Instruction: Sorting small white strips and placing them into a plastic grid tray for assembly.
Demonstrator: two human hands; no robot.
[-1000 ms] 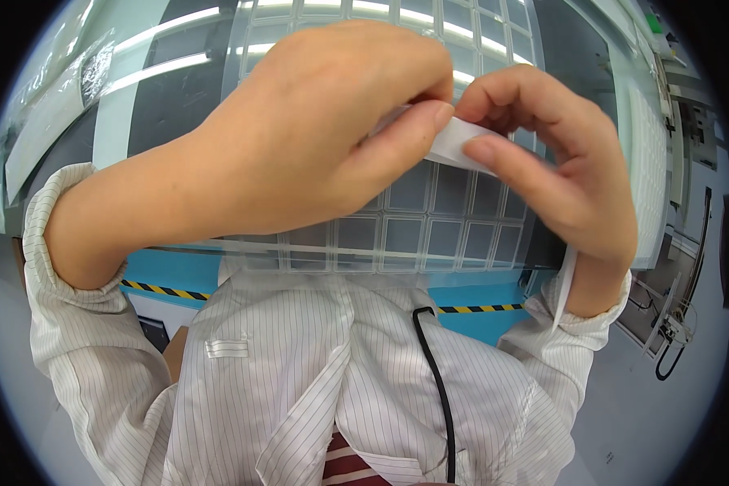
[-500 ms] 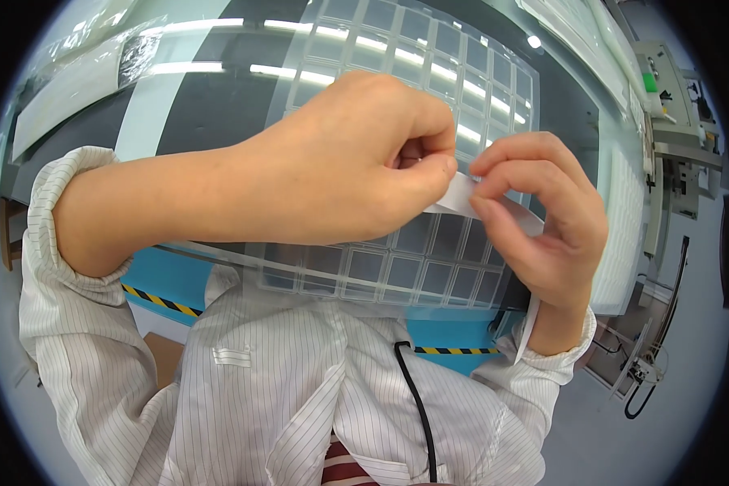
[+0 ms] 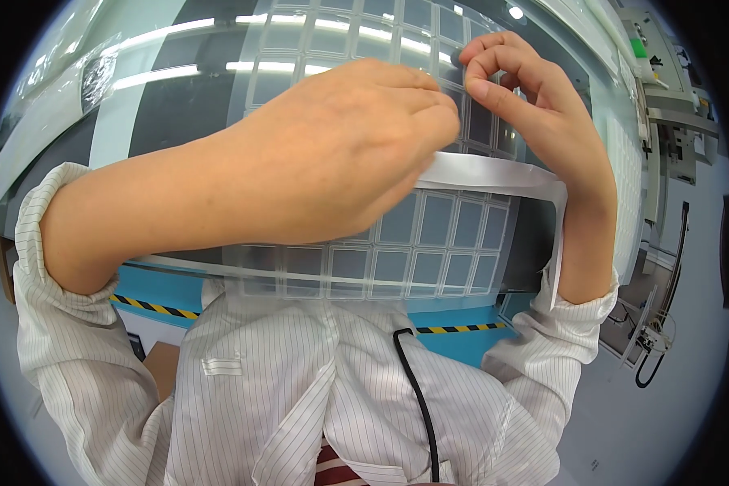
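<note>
Dark grey and pale green, the bench (image 3: 170, 105) spreads beneath both grips. On it, under the left grip and out past it, lies a clear tray (image 3: 370, 271) with rows of square pockets. The left hand (image 3: 368, 146) is curled closed, apparently clamped on the white strip (image 3: 494, 172), though its fingertips are hidden. The right hand (image 3: 539, 105) has just come off the strip, thumb and forefinger close together; whether they pinch anything I cannot tell. The strip stretches rightward from the left grip, then bends down beside the right wrist, seemingly now steered by the left alone.
</note>
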